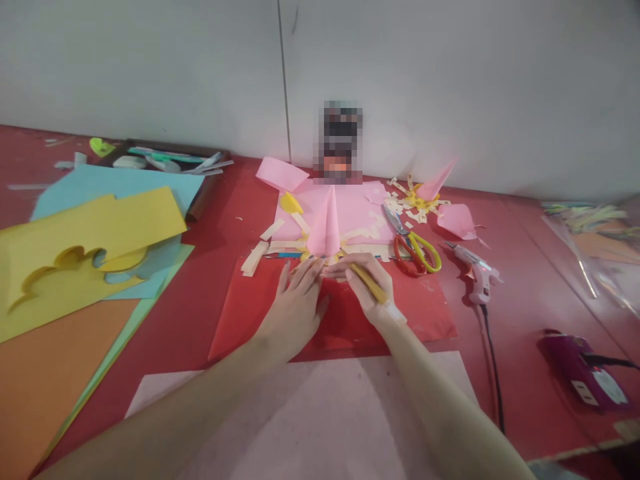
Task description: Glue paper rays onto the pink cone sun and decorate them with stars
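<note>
A pink paper cone (326,230) stands upright in the middle, with yellow petal-like paper pieces (303,252) around its base. My left hand (295,303) lies with fingers stretched out, the fingertips at the near side of the cone's base. In my right hand (371,293) is a yellow pen-like tool (369,281), gripped like a pencil, its tip pointing to the base; its exact kind does not show. Both hands are over a red sheet (245,320). Pink sheets (295,213) with pale paper strips and scraps lie behind the cone.
Scissors (415,252) with red and yellow handles lie right of the cone. Further right are a corded glue gun (481,280) and a purple power block (583,370). A second pink cone (440,181) stands behind. Coloured sheets (90,233) and a dark tray (197,200) occupy the left.
</note>
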Demonstrator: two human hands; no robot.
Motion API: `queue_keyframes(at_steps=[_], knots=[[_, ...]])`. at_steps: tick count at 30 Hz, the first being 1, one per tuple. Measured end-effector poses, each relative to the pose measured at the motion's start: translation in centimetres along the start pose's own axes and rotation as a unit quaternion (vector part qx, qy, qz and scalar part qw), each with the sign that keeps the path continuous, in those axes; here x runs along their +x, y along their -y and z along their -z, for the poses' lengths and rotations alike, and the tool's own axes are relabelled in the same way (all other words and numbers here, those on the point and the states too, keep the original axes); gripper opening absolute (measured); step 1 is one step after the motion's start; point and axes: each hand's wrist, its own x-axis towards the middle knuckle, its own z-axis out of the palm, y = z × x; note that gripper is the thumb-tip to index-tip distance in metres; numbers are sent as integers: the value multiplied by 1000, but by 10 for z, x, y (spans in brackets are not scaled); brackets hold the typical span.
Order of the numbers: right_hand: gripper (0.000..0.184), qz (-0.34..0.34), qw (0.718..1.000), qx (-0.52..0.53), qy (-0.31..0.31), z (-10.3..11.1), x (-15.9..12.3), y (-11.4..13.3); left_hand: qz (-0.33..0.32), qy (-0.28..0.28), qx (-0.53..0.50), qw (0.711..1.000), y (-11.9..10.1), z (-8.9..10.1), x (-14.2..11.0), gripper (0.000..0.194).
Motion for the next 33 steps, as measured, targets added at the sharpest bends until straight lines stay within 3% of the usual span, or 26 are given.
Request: queue_keyframes(at_steps=[6,10,14,19,24,29,33], knots=[[16,41,999,-14,-12,0,0,-1,4,1,-8,1000,1,0,0,40],[15,83,987,-105,-91,1,1,-2,12,-7,-18,1000,1,-1,-1,47],[14,72,976,-117,-171,2,5,-10,21,-20,-28,999,2,0,0,51],[24,4,988,-73,-139,0,8,-16,10,-11,-46,999,2,3,0,53],[29,28,982,-109,-152,-2,5,-12,-1,5,-48,999,0,5,-1,54],[30,58,975,-174,-126,-2,5,-9,-24,12,-44,999,-1,5,-2,54],[25,47,966,-211,-141,-1,7,-11,-44,28,-45,998,-2,5,-3,54]])
